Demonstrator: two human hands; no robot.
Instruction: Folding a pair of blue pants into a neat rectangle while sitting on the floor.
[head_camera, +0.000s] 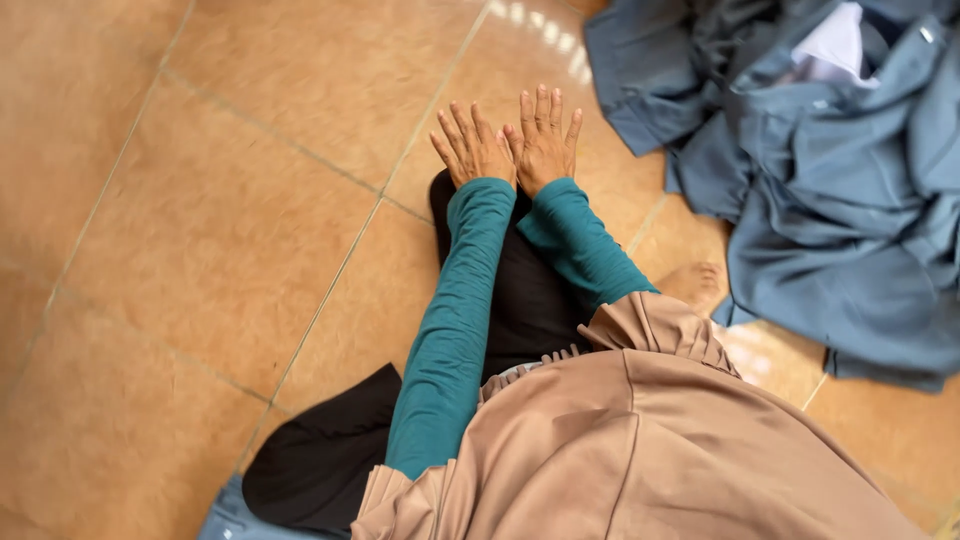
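Both hands are stretched out in front of the body with nothing in them. The left hand (472, 148) and the right hand (545, 140) lie side by side, backs up, inner edges touching or all but touching, fingers spread and straight, so each grip stands wide apart and clasps nothing. Whether the palms press flat on the floor or hover just above it cannot be told from this view.

Directly under and beyond the fingertips is the tiled floor (230, 200), glossy orange-brown with pale grout lines; one grout line runs just to the left of the left hand. Just behind the wrists, the teal sleeves (455, 310) cover both forearms, and beneath them lies a black garment (525, 300) over the person's legs. Nearer the body than the sleeves, a tan ruffled head covering (640, 440) drapes across the chest and shoulders.

To the right of the right hand, near but not touching it, sits a crumpled heap of grey-blue clothing (850, 220) with a bit of white fabric (835, 45) showing at its top. A bare foot (697, 283) peeks out between the right sleeve and that heap, touching its edge.
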